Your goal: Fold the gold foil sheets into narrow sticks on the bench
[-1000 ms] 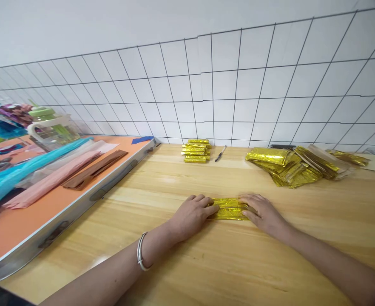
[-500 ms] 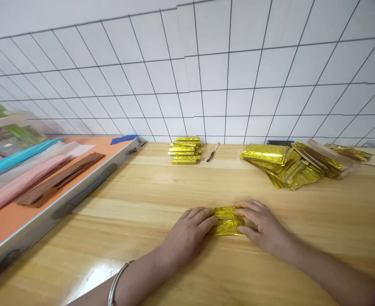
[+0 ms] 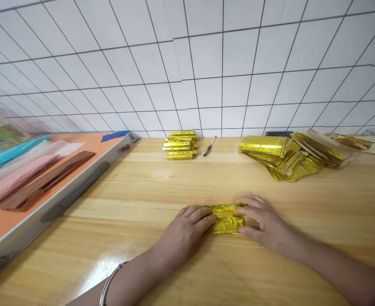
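Note:
A sheet of shiny gold foil paper (image 3: 227, 224) lies flat on the wooden table in front of me, with a fold running lengthwise along it. My left hand (image 3: 187, 231), a silver bangle on its wrist, is closed over the left end, fingers together and bent onto the foil. Its thumb is hidden. At the right end, my right hand (image 3: 264, 223) grips the paper's edge, thumb at the near corner and fingers on the far part. Farther back is a stack of narrow folded gold strips (image 3: 180, 145).
A pen (image 3: 210, 146) lies beside the strips. Back right, a loose pile of gold foil sheets (image 3: 289, 159) spreads near the tiled wall (image 3: 238, 51). On the left, an orange-topped raised board (image 3: 79, 163) carries brown paper (image 3: 50, 180), pink paper (image 3: 21, 178) and a turquoise roll (image 3: 15, 154).
The view has shifted slightly, so the background sits a little higher and further left. Both hands stay on the foil paper, and its near flap looks a bit wider and flatter between them.

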### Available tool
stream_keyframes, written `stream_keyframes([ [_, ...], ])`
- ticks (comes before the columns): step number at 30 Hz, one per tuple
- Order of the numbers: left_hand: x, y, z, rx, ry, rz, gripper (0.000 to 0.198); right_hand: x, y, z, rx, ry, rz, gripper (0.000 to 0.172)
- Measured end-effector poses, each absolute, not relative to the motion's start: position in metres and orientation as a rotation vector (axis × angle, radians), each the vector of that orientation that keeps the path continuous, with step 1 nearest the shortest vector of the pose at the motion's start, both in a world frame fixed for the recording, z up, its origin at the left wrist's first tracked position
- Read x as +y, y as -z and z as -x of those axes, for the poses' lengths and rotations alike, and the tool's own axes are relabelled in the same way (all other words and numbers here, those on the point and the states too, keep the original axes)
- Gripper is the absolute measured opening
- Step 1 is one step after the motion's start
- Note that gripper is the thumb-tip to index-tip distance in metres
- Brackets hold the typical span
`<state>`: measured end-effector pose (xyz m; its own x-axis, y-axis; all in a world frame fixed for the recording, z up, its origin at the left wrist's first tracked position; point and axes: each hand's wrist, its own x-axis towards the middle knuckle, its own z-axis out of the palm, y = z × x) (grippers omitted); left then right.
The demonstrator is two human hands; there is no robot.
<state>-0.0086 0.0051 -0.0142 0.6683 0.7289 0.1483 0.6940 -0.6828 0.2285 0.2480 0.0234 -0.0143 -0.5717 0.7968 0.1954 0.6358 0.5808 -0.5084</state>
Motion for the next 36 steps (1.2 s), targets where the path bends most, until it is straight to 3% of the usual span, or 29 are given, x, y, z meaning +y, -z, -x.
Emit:
stream_keyframes([
  [6,-0.005,0.011,0.007,1.153,-0.248,-2.785,0.042,0.019,0.017,-0.248,-2.454,-0.488,1.12,0.03],
  [10,-0.013,0.007,0.009,1.061,-0.146,-2.825,0.071,0.017,0.016,-0.248,-2.488,-0.455,1.124,0.029],
  [13,-0.016,0.004,0.01,1.039,-0.162,-2.824,0.081,0.016,0.014,-0.248,-2.506,-0.404,1.131,0.03],
  [25,-0.018,-0.002,0.01,1.05,-0.129,-2.778,0.082,0.003,0.024,-0.237,-2.778,0.055,1.027,0.057],
  [36,-0.013,-0.004,0.026,1.119,-0.125,-2.726,0.093,0.003,0.04,-0.243,-2.802,0.196,0.986,0.063],
])
